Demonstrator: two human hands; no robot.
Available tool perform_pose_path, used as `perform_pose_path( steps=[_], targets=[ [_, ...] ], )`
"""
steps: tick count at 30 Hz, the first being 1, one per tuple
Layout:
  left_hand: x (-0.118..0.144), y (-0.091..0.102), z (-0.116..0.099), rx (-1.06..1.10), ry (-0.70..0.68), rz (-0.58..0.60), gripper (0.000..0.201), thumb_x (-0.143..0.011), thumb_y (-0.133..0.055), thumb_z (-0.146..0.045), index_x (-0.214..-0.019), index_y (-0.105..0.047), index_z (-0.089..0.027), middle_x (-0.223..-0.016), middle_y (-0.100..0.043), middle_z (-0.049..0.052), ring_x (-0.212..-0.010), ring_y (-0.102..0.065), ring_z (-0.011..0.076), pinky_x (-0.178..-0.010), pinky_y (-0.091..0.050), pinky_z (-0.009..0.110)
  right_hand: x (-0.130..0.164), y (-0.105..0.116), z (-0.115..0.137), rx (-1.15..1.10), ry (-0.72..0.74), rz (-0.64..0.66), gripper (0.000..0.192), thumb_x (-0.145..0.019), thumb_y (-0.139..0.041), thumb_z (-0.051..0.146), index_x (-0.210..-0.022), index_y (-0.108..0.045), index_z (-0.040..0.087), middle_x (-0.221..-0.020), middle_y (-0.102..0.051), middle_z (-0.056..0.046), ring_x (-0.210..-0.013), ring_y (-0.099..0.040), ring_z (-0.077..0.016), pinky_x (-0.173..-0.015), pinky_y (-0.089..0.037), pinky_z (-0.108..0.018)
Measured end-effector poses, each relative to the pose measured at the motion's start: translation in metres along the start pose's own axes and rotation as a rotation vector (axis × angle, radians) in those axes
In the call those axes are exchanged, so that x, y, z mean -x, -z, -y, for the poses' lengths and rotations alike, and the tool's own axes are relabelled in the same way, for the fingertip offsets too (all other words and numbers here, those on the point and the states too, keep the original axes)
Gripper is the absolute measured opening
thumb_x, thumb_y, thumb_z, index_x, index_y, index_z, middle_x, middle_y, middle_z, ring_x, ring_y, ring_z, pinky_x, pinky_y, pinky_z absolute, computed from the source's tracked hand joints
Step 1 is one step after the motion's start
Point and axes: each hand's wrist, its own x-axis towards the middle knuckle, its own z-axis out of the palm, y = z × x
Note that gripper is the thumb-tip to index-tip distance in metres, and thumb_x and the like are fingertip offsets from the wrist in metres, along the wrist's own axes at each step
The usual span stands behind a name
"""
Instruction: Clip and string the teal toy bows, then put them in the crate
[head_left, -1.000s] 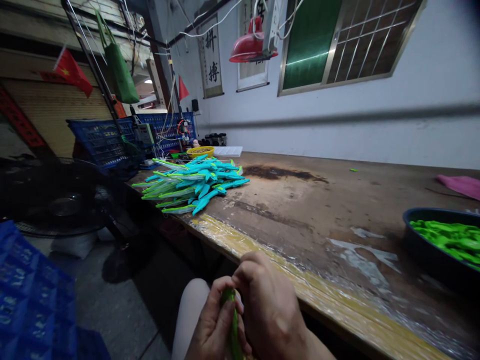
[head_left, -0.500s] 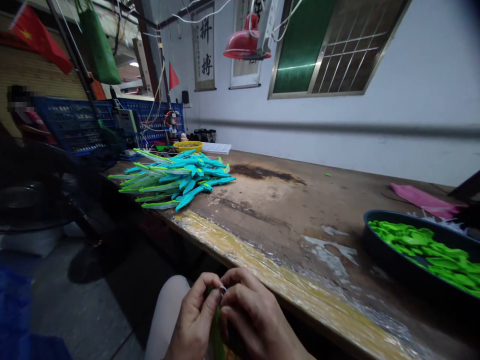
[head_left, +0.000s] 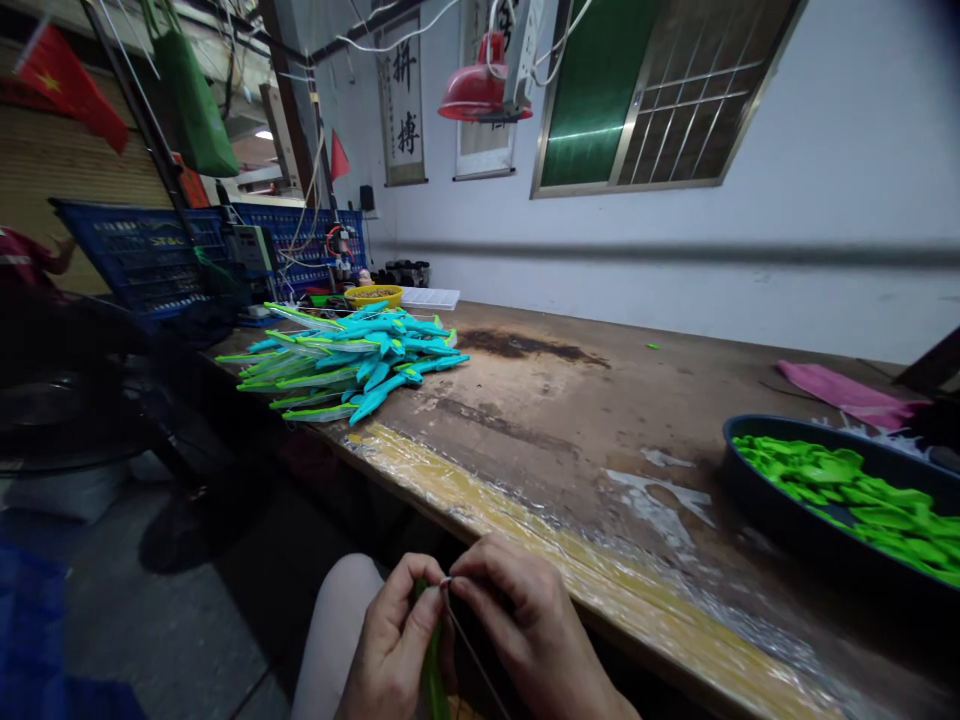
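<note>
Over my lap at the bottom of the head view, my left hand (head_left: pixel 395 640) is closed on a long green plastic piece (head_left: pixel 433 672), which hangs down between my hands. A thin pale cord (head_left: pixel 471 652) runs down from the fingertips. My right hand (head_left: pixel 529 615) pinches this cord near its upper end, right beside the left fingertips. The fingers hide the top of the green piece, so how the cord meets it cannot be made out.
A pile of turquoise-and-green plastic pieces (head_left: pixel 375 355) lies on the bench (head_left: pixel 540 420) at left. Farther right stands a dark oval tub (head_left: pixel 731 470) of loose green pieces (head_left: pixel 840 475). A yellow bowl (head_left: pixel 375 303) and pink cloth (head_left: pixel 840 390) lie farther back. A red lamp (head_left: pixel 484 95) hangs above.
My right fingers have opened out a little and shifted slightly right, with the cord now showing below them. My left hand keeps its hold on the green piece. The view has shifted slightly.
</note>
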Motion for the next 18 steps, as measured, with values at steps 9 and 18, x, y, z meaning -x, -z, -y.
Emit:
perform_pose_path(
  steps=[9, 18],
  targets=[
    [-0.004, -0.013, 0.006, 0.230, 0.079, 0.168, 0.030, -0.088, -0.066, -0.052, -0.090, -0.056, -0.023, -0.065, -0.045, -0.006, -0.052, -0.036, 0.0072, -0.051, -0.027, 0.021, -0.026, 0.002, 0.008, 0.291, 0.288, -0.322, 0.018, -0.099, -0.043, 0.008, -0.086, -0.050, 0.020, -0.073, -0.053, 0.000, -0.063, -0.053, -0.0126, -0.058, -0.040, -0.023],
    [-0.006, -0.004, 0.018, 0.277, 0.111, 0.124, 0.034, -0.085, -0.071, -0.051, -0.087, -0.053, -0.022, -0.063, -0.046, -0.007, -0.051, -0.038, 0.0066, -0.050, -0.027, 0.021, -0.004, 0.005, -0.008, 0.446, 0.290, -0.080, 0.021, -0.101, -0.047, 0.014, -0.082, -0.053, 0.020, -0.073, -0.054, -0.001, -0.060, -0.054, -0.0133, -0.055, -0.041, -0.025]
  ],
)
